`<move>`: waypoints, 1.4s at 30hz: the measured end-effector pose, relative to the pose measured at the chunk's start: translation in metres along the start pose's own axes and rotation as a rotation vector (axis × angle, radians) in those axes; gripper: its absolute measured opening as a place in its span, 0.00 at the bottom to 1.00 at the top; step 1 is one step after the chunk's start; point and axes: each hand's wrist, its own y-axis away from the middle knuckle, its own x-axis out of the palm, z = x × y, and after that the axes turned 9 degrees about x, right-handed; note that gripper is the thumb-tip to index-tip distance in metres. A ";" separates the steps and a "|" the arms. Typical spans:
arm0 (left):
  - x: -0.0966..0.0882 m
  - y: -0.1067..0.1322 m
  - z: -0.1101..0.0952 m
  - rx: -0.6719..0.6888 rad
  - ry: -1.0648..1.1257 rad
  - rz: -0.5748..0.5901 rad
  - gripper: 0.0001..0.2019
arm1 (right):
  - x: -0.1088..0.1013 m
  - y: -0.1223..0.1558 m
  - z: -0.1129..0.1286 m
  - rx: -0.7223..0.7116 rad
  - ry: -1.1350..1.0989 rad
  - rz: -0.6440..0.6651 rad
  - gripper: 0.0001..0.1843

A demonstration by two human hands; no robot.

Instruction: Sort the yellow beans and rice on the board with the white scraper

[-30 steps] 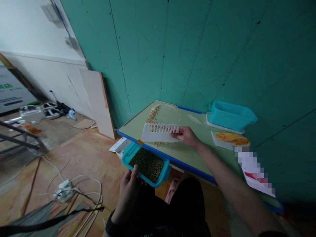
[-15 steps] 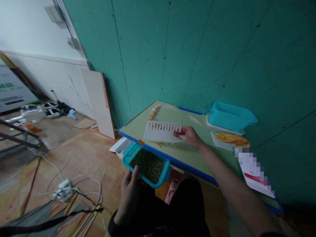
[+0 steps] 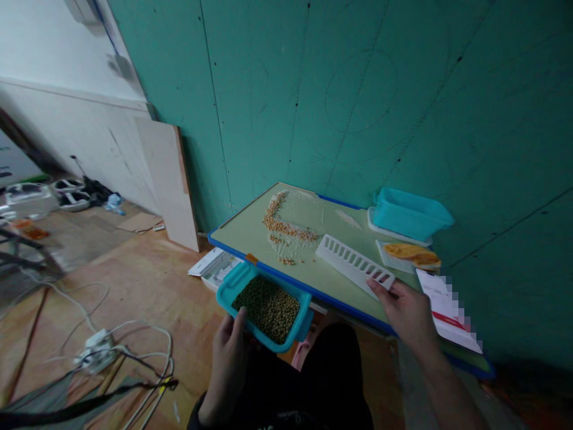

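Left hand: your left hand is closed on the near corner of the teal tray, thumb up over its rim, holding it off the floor.
Teal tray: it is filled with green beans and sits just below the front edge of the table, touching or almost touching it (I cannot tell which). Its long axis runs along that edge.
Right hand: your right hand is well apart from the left, with its fingers closed over the near end of the white slotted scraper. Whether the thumb is tucked under it is hidden.
Scraper: it lies flat on the table, and its long axis runs diagonally from your right hand away to the far left.
Key relation: the yellow beans lie in a curved line with pale grains beside them. They are straight across the table edge from the tray and just left of the scraper's far end. Your right hand is the nearer hand to them by way of the scraper.
Other things: a teal box stands at the back right, with an orange item on a white plate and papers near your right hand.
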 end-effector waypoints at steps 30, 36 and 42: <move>0.015 0.002 -0.001 -0.049 0.069 0.136 0.22 | 0.030 0.025 0.042 -0.340 -0.098 -0.019 0.11; 0.010 -0.001 -0.001 -0.035 0.094 0.160 0.21 | 0.031 0.029 0.045 -0.360 -0.128 -0.004 0.10; 0.009 -0.001 -0.002 -0.035 0.084 0.149 0.21 | 0.038 0.026 0.048 -0.362 -0.149 0.045 0.10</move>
